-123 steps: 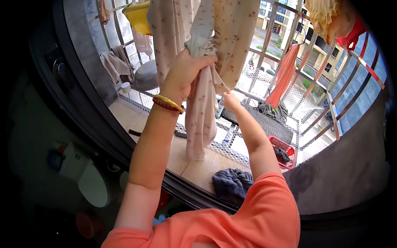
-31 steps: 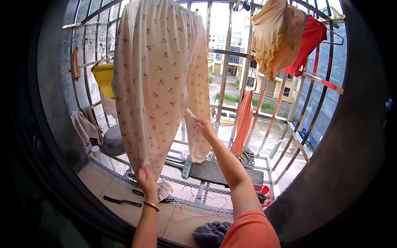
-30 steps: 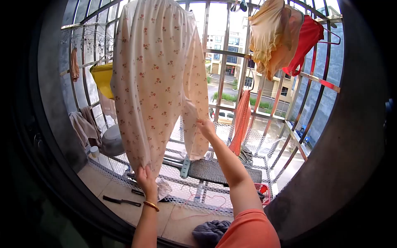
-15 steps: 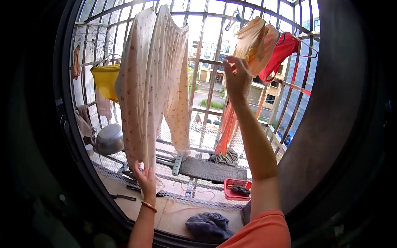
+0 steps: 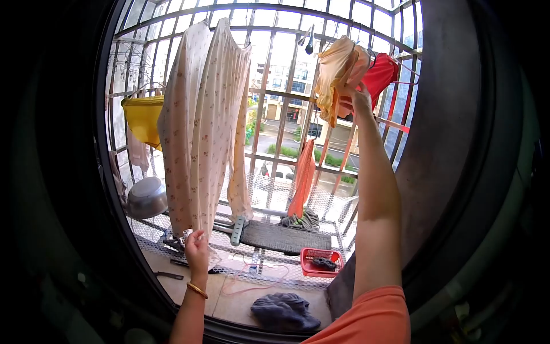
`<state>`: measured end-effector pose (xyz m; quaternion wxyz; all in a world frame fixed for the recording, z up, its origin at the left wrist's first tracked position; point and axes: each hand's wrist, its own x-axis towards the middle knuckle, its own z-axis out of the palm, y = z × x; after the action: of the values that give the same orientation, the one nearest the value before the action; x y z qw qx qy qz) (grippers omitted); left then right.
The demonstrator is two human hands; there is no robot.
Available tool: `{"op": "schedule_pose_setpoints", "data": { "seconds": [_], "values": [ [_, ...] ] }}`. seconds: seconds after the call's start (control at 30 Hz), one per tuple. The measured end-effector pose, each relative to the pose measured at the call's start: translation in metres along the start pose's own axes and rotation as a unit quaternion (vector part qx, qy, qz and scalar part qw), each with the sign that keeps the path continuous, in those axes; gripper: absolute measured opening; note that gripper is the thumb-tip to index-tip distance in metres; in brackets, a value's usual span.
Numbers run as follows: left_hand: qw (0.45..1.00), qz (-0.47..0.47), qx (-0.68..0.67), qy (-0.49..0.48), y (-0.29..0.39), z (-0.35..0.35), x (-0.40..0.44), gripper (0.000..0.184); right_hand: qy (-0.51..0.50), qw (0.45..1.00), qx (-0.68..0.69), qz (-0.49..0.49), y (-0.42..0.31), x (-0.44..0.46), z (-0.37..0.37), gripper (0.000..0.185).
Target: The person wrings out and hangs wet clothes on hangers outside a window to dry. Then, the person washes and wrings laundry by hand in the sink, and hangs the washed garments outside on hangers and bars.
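Pale floral trousers (image 5: pixel 203 126) hang from the bars on the left, their legs reaching down to the ledge. At the hem of one leg, my left hand (image 5: pixel 196 255), with a gold bangle (image 5: pixel 197 290) at the wrist, has its fingers closed on the cloth. Up on the right, a bunched peach-yellow garment (image 5: pixel 338 66) hangs beside a red garment (image 5: pixel 382 73). My right hand (image 5: pixel 360 100) is raised to the peach-yellow one, fingers curled on its lower right side; folds partly hide the fingertips.
Metal window bars (image 5: pixel 275 137) enclose the ledge. A yellow garment (image 5: pixel 143 120) and metal basin (image 5: pixel 147 198) are at left. A grey board (image 5: pixel 286 237), red basket (image 5: pixel 321 269), orange cloth (image 5: pixel 302 178) and dark cloth (image 5: pixel 285 311) lie or hang lower. The dark wall (image 5: pixel 458 114) bounds the right.
My right hand has moved right to the peach-yellow garment, its fingers going from spread to curled on it. My left fingers have closed at the trouser hem. The view has shifted slightly.
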<state>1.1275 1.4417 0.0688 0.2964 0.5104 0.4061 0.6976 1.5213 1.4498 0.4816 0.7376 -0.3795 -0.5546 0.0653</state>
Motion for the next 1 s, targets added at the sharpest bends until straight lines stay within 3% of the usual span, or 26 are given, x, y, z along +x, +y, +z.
{"op": "schedule_pose_setpoints", "data": {
  "seconds": [0.03, 0.13, 0.17, 0.27, 0.37, 0.47, 0.57, 0.67, 0.7, 0.77, 0.8, 0.83, 0.97, 1.0],
  "values": [
    [1.000, -0.020, -0.017, -0.008, 0.004, 0.002, -0.002, 0.017, 0.046, 0.998, -0.039, -0.016, 0.016, 0.010, 0.005, 0.049],
    [0.997, -0.057, -0.047, -0.025, 0.013, 0.004, -0.005, 0.014, 0.062, 0.972, -0.210, -0.083, 0.030, 0.026, 0.015, 0.042],
    [0.997, -0.056, -0.047, -0.028, 0.011, 0.004, -0.005, 0.014, 0.154, 0.938, -0.300, -0.080, 0.018, 0.012, 0.022, 0.038],
    [0.996, -0.061, -0.051, -0.040, 0.015, 0.005, -0.006, 0.012, 0.154, 0.921, -0.352, -0.061, -0.004, 0.005, 0.026, 0.039],
    [0.995, -0.073, -0.052, -0.047, 0.015, 0.005, -0.006, 0.013, 0.175, 0.945, -0.271, -0.056, 0.008, 0.017, 0.021, 0.032],
    [0.994, -0.079, -0.055, -0.048, 0.009, 0.006, -0.005, 0.013, 0.188, 0.937, -0.293, -0.005, 0.032, 0.030, 0.007, 0.035],
    [0.993, -0.084, -0.063, -0.049, 0.009, 0.009, -0.004, 0.014, 0.432, 0.800, -0.339, -0.241, 0.030, 0.003, 0.022, 0.038],
    [0.992, -0.095, -0.066, -0.056, 0.007, 0.014, -0.006, 0.014, 0.306, 0.819, -0.304, -0.378, 0.011, -0.033, 0.031, 0.042],
    [0.991, -0.098, -0.064, -0.059, 0.006, 0.015, -0.007, 0.014, 0.306, 0.778, -0.366, -0.408, 0.019, -0.032, 0.036, 0.040],
    [0.992, -0.088, -0.056, -0.066, 0.006, 0.018, -0.008, 0.014, 0.210, 0.885, -0.316, -0.269, 0.061, 0.003, 0.042, 0.037],
    [0.993, -0.083, -0.052, -0.071, 0.006, 0.020, -0.008, 0.014, 0.120, 0.969, -0.167, -0.135, 0.049, -0.008, 0.046, 0.031],
    [0.991, -0.095, -0.070, -0.070, 0.010, 0.022, -0.009, 0.013, 0.075, 0.997, -0.023, 0.023, 0.035, -0.020, 0.051, 0.025],
    [0.986, -0.115, -0.094, -0.080, 0.003, 0.011, -0.007, 0.013, 0.117, 0.976, 0.181, 0.027, 0.059, 0.011, 0.026, 0.018],
    [0.985, -0.121, -0.097, -0.074, -0.001, 0.008, -0.005, 0.013, 0.138, 0.977, 0.154, 0.046, 0.052, 0.007, 0.023, 0.023]
  ]
}}
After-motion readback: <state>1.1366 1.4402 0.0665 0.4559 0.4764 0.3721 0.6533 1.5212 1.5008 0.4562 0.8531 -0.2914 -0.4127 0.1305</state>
